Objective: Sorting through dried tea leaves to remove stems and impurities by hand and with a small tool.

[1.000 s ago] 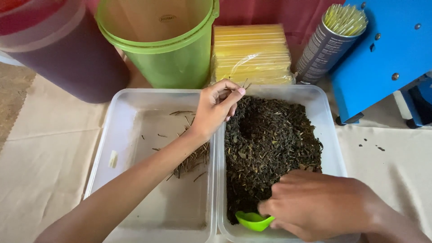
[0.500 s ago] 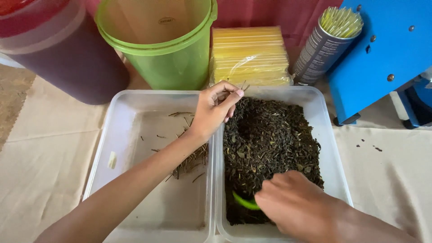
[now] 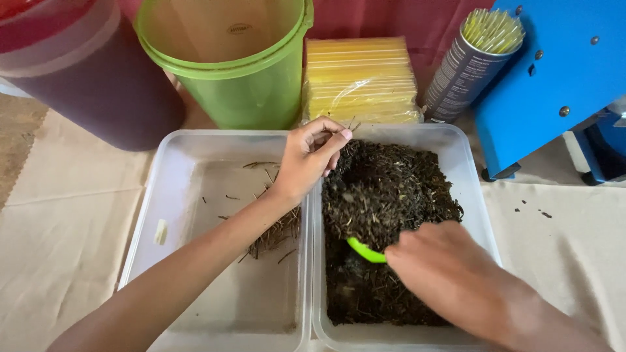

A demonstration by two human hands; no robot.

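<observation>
Now your left hand hovers over the divide between the two clear tubs, fingers pinched on a few thin dry stems. Your right hand is low in the right tub, fingers clenched round a green scoop heaped with dark loose leaves; the scoop sits near the middle of that tub, raised above the rest of the pile. Left tub holds a small heap of stems against its right wall and scattered bits. Far side: green bucket, dark red container, stack of yellow packets, can of straws. Blue machine far right on the cloth-covered surface.
</observation>
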